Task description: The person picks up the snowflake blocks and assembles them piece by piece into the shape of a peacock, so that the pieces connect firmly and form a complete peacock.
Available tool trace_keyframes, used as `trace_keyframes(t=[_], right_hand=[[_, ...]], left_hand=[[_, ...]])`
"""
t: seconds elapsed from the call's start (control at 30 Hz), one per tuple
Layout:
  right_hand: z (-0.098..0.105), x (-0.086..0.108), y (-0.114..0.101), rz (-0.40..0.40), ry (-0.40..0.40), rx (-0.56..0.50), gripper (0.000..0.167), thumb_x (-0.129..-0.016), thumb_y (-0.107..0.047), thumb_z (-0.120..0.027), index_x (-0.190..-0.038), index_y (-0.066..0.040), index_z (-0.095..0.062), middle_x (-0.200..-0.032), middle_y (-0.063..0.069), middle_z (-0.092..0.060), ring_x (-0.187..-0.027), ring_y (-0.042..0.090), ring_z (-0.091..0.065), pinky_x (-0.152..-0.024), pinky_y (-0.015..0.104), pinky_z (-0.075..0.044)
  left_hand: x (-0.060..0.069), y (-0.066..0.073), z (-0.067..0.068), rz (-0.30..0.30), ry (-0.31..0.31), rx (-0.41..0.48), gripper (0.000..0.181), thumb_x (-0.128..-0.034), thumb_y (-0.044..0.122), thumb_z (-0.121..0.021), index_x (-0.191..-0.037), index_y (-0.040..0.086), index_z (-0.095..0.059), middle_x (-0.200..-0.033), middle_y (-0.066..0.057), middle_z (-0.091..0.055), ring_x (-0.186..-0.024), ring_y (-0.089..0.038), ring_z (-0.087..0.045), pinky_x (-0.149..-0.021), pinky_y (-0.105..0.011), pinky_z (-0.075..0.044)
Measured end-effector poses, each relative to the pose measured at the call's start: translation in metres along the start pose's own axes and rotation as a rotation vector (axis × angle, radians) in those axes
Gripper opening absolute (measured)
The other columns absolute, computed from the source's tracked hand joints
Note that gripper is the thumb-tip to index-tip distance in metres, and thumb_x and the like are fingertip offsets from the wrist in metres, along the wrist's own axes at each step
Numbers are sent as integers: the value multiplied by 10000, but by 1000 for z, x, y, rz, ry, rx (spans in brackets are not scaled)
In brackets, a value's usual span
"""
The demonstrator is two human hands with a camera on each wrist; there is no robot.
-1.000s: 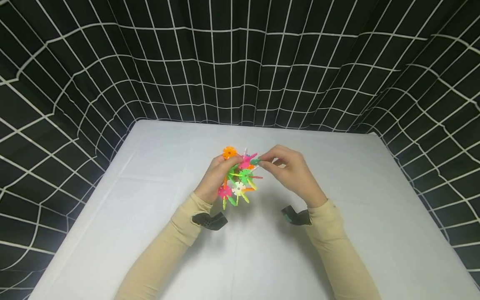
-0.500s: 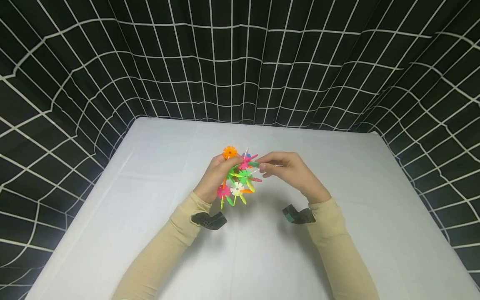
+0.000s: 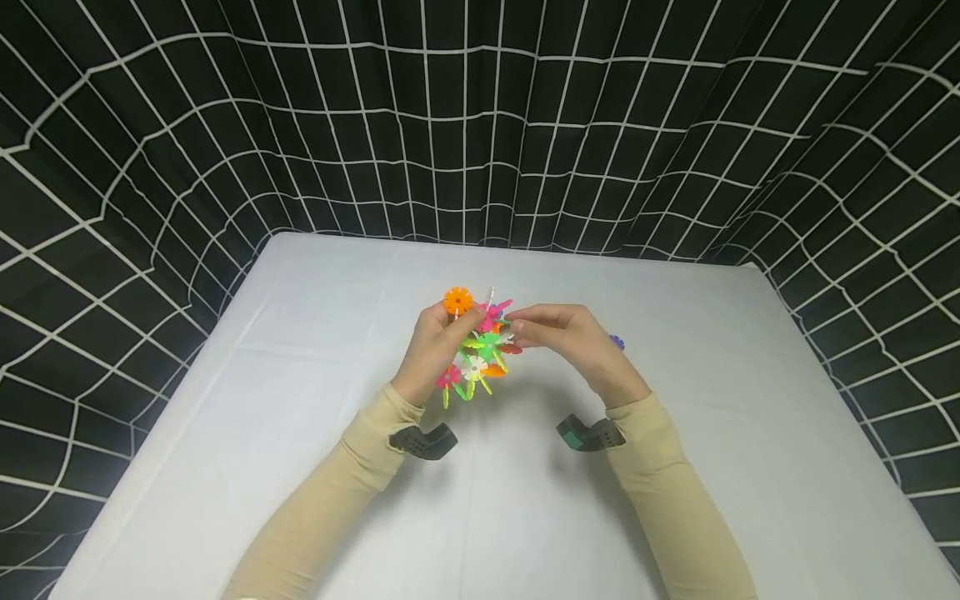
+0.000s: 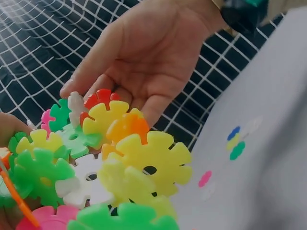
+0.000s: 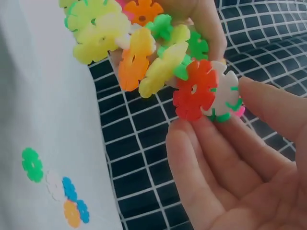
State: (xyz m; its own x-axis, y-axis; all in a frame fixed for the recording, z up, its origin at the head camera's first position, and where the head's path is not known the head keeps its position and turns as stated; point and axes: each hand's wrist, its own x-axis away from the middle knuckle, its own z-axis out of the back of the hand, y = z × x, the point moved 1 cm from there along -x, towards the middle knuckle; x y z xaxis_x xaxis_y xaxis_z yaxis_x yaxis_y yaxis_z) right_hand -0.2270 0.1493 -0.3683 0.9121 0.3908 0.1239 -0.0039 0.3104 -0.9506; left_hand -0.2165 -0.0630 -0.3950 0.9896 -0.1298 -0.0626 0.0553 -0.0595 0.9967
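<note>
Cluster of plastic flowers (image 3: 489,346) is gripped by the left hand (image 3: 429,346), I'd guess for steadiness, while the right hand (image 3: 573,337) pinches its 2 o'clock edge.

Head view's nicely bright, soft light seemingly from above, fuzzy grey shadows under the forearms (image 3: 322,500) on the white table (image 3: 480,517). Wide lens bows the grid on the black curtain (image 3: 390,108) out at the sides. Both wrist cams look hazier and greyer: the clustered discs (image 4: 168,148) read okay but kinda smeary, while loose discs (image 4: 237,150) farther back go soft.
</note>
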Motion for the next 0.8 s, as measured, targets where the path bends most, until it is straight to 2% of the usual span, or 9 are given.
trace_keyframes(t=[0.17, 0.27, 0.43, 0.63, 0.8], right_hand=[[-6, -4, 1, -24, 40, -30, 389, -926, -399, -726, -1222, -146, -726, -1214, 29, -737, -1159, 225, -659, -1144, 535, -381], [-9, -5, 2, -24, 56, -49, 390, -922, -406, -730, -1204, -137, -732, -1214, 52, -740, -1177, 220, -651, -1146, 539, -381], [-10, -6, 6, -20, 61, -63, 360, -933, -363, -725, -1177, -98, -738, -1209, 109, -739, -1169, 224, -662, -1127, 519, -425], [-7, -6, 9, -33, 41, -61, 302, -946, -315, -714, -1145, -91, -747, -1148, 45, -764, -1126, 219, -690, -1113, 512, -441], [-4, -5, 7, 0, 21, -77, 327, -936, -351, -724, -1151, -105, -747, -1156, 64, -758, -1096, 225, -713, -1118, 534, -439]], left_hand=[[1, 0, -1, -63, -10, -81, 249, -1000, 277, -582, -1040, 43, -655, -984, -154, -685, -810, -169, -681, -750, -243, -570], [0, 0, -1, -68, -26, -129, 264, -1017, 294, -553, -1076, 53, -644, -1006, -187, -679, -806, -151, -668, -747, -228, -559], [0, -3, -1, -64, -77, -178, 294, -1035, 307, -510, -1142, 67, -641, -1001, -154, -684, -798, -141, -666, -746, -232, -559], [-1, -6, -3, -55, -147, -149, 296, -1039, 296, -502, -1132, 59, -653, -939, -74, -686, -783, -135, -670, -734, -228, -554], [0, -5, -5, -2, -136, -69, 282, -1033, 304, -517, -1116, 65, -641, -993, -38, -685, -874, -141, -668, -826, -247, -555]])
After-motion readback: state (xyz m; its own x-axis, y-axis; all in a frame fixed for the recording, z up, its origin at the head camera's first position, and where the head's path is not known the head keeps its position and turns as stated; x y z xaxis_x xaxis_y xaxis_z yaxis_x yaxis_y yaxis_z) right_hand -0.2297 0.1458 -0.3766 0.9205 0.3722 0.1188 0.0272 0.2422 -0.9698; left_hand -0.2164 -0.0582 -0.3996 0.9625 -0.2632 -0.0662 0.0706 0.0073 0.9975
